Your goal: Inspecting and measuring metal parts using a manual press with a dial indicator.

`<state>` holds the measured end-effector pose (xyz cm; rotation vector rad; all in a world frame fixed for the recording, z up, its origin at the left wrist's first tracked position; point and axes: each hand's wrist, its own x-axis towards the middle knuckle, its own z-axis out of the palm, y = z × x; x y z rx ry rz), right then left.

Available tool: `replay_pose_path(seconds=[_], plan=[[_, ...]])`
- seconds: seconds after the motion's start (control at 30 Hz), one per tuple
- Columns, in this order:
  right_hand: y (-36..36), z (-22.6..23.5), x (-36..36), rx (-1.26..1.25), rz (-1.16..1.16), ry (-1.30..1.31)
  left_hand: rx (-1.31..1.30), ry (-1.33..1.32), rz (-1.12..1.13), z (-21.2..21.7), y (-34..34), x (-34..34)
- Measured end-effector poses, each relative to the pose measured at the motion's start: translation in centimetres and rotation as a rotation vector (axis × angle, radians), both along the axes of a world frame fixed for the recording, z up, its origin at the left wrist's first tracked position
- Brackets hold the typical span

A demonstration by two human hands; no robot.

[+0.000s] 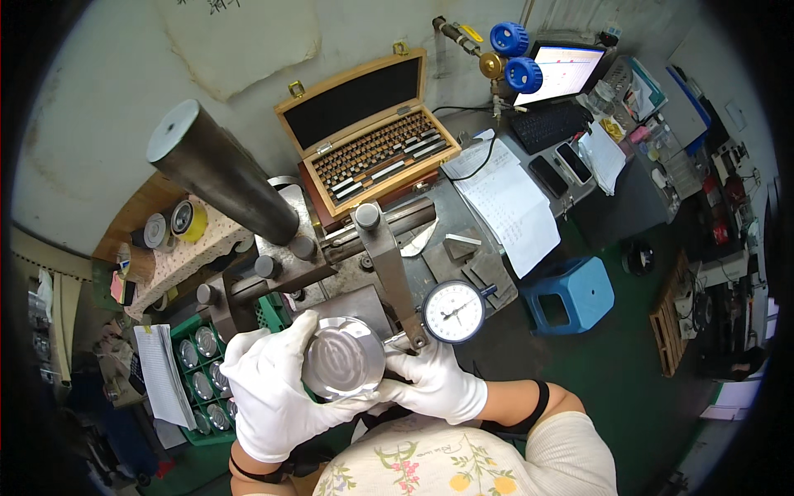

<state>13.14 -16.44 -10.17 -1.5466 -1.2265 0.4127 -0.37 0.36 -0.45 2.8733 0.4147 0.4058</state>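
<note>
I've got the metal disc [343, 360] cupped in my left hand [269, 388], grip clamped round its rim, at the bench's near edge under the dial gauge [453, 312]. My right hand [434, 382] pinches beside it, fingers together. Best keep the disc flat and steady. Green crate [194, 326] at left holds more discs; wooden case [372, 124] behind lies open, full of gauge blocks.

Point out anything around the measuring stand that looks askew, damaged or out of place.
Little stands out. Both gloved hands, left hand and right hand, hold the round metal part under the dial gauge. The wooden gauge block case sits open and skewed behind the stand, and loose paper sheets overhang the bench edge.
</note>
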Motion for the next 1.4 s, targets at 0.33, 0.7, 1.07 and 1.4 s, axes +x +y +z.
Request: replay_pose_path(seconds=[0.33,0.7,1.07,1.4], plan=[[-3.0,1.1,-0.1,0.076,-0.239,-0.19,0.025,-0.212,-0.12,0.2,0.4,0.7],[-7.4,-7.5,15.4,-0.242,-0.597,-0.291,0.17,-0.579,0.072,-0.1,-3.3,-2.8],[-12.1,-18.6,41.5,-0.844,-0.587,-0.201,0.022,-0.155,-0.106,-3.6,-16.6,13.8],[-5.6,-23.3,54.6,-0.677,-0.396,-0.533,-0.248,0.331,-0.15,-12.0,-20.7,31.3]])
